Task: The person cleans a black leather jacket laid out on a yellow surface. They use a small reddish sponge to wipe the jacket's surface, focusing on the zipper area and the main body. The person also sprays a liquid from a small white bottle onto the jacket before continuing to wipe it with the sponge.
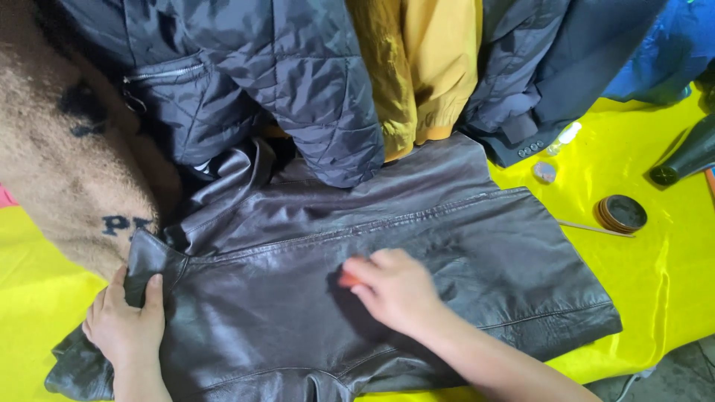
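Observation:
A dark brown leather jacket [462, 246] lies flat on a yellow cloth [655, 283]. My left hand [126, 324] pinches the jacket's collar edge at the lower left, thumb on top. Near the jacket's middle, my right hand [395, 286] presses down on the leather, fingers curled over a small orange-red object [347, 280] that is mostly hidden under them.
Hanging above the jacket are dark quilted jackets [298, 82], a mustard jacket [424, 67], a dark blazer [536, 82] and a tan fleece garment [67, 156]. On the cloth at right lie a round open tin [622, 214], a thin stick [592, 228], a small clear bottle [562, 139] and a black nozzle [685, 160].

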